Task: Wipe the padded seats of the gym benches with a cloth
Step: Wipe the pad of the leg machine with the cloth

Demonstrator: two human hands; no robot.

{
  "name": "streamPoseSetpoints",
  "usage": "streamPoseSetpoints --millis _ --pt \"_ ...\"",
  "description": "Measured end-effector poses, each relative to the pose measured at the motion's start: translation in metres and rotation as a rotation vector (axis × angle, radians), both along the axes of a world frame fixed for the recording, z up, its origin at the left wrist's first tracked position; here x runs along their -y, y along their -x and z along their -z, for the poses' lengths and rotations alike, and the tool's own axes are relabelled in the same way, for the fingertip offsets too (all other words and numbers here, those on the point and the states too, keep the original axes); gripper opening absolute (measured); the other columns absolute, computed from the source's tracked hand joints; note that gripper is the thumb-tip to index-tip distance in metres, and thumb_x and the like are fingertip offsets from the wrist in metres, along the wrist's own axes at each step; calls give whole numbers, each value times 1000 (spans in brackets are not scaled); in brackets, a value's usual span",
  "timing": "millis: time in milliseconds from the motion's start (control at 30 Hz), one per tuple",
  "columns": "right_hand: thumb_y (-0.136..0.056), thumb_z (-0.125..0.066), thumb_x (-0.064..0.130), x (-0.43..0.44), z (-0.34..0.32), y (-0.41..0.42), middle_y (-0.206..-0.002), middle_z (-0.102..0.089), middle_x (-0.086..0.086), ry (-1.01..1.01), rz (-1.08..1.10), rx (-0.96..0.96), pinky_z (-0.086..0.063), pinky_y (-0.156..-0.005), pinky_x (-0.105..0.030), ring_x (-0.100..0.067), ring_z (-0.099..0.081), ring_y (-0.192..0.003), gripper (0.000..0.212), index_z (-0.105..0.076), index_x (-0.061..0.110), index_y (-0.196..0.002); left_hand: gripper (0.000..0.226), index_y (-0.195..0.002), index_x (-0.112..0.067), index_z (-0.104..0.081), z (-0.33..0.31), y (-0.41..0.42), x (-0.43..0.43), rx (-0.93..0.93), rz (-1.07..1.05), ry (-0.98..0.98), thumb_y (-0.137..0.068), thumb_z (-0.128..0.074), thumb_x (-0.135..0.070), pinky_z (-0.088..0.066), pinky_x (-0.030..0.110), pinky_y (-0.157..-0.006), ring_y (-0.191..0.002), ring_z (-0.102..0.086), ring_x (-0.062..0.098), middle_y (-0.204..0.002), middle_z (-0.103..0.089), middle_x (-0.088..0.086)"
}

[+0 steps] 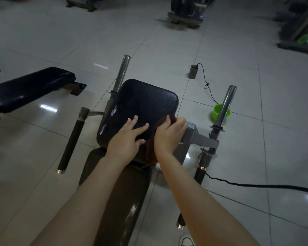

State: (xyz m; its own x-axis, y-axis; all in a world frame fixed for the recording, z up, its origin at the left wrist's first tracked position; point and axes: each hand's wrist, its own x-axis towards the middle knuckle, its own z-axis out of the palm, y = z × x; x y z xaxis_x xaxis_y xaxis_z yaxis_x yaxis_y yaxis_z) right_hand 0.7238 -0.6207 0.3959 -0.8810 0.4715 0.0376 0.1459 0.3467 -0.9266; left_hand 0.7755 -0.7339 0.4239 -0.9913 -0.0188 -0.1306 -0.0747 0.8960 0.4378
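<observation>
So we've got our left hand (pixel 127 136) flat on the near half of the black seat pad (pixel 148 102), fingers straight and spread, just pressing on it, nothing in it. Our right hand (pixel 169 134) is curled round the dark reddish cloth (pixel 150 150), bunched up at the pad's near right edge and hanging down between our wrists. White scuffs show along the pad's left edge. The brown lower pad (pixel 117 194) runs back toward us. A flat bench (pixel 30 86) sits off left, and a green cup (pixel 216 113) is on the floor tiles (pixel 167 41) to the right.
</observation>
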Motion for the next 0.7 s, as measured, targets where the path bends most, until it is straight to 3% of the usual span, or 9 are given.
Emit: streamPoseSetpoints --millis 267,433,500,700 --pt "-103 -46 26 -22 -33 77 -113 -43 -6 -48 -41 85 -32 -75 -27 -18 -44 -95 24 -47 5 -117 57 -148 -42 -33 -1 0 1 32 -2 -2 -98 -56 -27 -26 41 -119 -151 -1 12 -164 -6 -8" --pt "-101 -51 21 -19 -1 14 -108 -41 -1 -116 -188 -104 -45 -76 -23 -14 -47 -94 16 -51 7 -109 57 -148 -42 -33 3 -2 1 24 -1 -14 -98 -57 -27 -27 40 -119 -150 0 11 -164 -4 -8" --pt "-98 -54 15 -19 13 -19 -108 -44 -3 -239 -340 -181 -42 -76 -18 -12 -45 -94 11 -53 9 -107 57 -148 -42 -32 4 -2 2 12 0 -25 -99 -56 -27 -28 40 -118 -150 1 11 -164 -4 -9" --pt "-90 -59 18 -24 13 -12 -97 -53 -6 -708 -644 -376 -47 -69 -30 -17 -48 -81 9 -56 12 -96 55 -153 -34 -26 13 -24 -12 -94 -100 -117 -102 -46 -24 -22 31 -117 -150 0 8 -164 -8 -9"
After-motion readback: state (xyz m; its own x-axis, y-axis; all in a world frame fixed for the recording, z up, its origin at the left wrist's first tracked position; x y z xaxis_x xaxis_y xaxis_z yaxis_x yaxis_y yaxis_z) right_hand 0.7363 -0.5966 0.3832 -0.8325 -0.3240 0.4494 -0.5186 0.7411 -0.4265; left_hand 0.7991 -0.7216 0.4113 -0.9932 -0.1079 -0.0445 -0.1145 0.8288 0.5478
